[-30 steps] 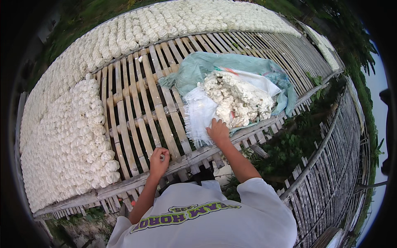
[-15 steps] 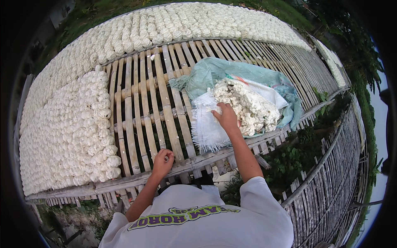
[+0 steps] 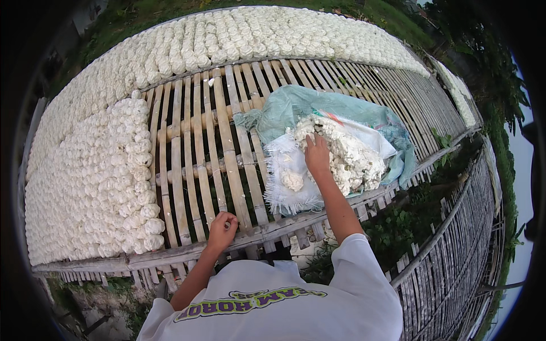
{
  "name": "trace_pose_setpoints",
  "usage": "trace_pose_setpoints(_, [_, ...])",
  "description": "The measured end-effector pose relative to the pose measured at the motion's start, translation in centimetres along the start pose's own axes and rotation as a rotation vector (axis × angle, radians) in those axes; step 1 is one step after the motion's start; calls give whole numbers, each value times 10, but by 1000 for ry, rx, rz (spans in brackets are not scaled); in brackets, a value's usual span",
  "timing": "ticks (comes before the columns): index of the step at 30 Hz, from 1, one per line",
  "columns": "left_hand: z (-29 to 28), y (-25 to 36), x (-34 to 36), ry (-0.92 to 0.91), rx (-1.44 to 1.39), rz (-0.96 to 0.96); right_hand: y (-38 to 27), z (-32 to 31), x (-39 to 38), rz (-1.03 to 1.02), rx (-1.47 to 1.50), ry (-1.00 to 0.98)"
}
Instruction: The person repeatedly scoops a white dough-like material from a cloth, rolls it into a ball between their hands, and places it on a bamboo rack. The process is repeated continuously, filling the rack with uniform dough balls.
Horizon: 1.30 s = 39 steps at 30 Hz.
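Observation:
A heap of crumbly white clumps [image 3: 355, 162] lies on an opened sack. My right hand [image 3: 317, 156] reaches onto the heap's left side, fingertips apart and touching the clumps; no clump shows lifted in it. Beside that hand, a single rounded white clump [image 3: 292, 181] rests on the sack's frayed white woven flap [image 3: 278, 196]. My left hand [image 3: 223, 231] is curled closed above the front edge of the bamboo slat rack [image 3: 230, 162]. Whatever sits between its thumb and fingers is too small to make out.
Rows of white rounded lumps [image 3: 96, 182] cover the rack's left side and far strip. The sack's green outer layer [image 3: 341, 102] bunches behind the heap. A bamboo pole [image 3: 187, 250] edges the rack's front. Another slatted rack [image 3: 455, 238] stands at right, with plants between.
My right hand has moved from the white flap up and right onto the heap. The rounded clump on the flap now shows uncovered. My left hand stays nearly still.

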<state>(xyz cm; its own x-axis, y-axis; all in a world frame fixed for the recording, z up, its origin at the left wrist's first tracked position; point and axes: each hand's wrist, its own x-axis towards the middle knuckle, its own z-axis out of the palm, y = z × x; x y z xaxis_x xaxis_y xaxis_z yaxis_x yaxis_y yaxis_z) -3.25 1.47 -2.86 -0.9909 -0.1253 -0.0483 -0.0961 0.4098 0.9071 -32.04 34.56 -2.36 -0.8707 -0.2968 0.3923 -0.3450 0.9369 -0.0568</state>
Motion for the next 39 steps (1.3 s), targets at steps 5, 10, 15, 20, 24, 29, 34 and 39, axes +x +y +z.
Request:
trace_pose_setpoints(5, [0,1,-1,6,-1,6,26,16,15,-16,-116,-529])
trace_pose_setpoints(10, [-1,4,-2,53,-29,-22,33,6,20,182,116,-293])
trace_pose_setpoints(15, [-1,4,-1,20,-20,-37,30,-7,11,245,546,35])
trace_pose_setpoints(20, [-1,3,0,23,-23,-22,-17,8,-43,137,655,-353])
trace_pose_setpoints(24, [1,3,-1,68,-18,13,-61,17,-79,-55,199,-204])
trace_pose_setpoints(29, [-1,3,-2,15,-19,-55,-58,9,-65,-40,190,-351])
trace_pose_setpoints(34, [-3,2,-1,50,-38,-35,-34,0,-51,231,679,-219])
trace_pose_setpoints(39, [-1,0,-1,38,-25,-33,-29,-8,-63,233,846,-101])
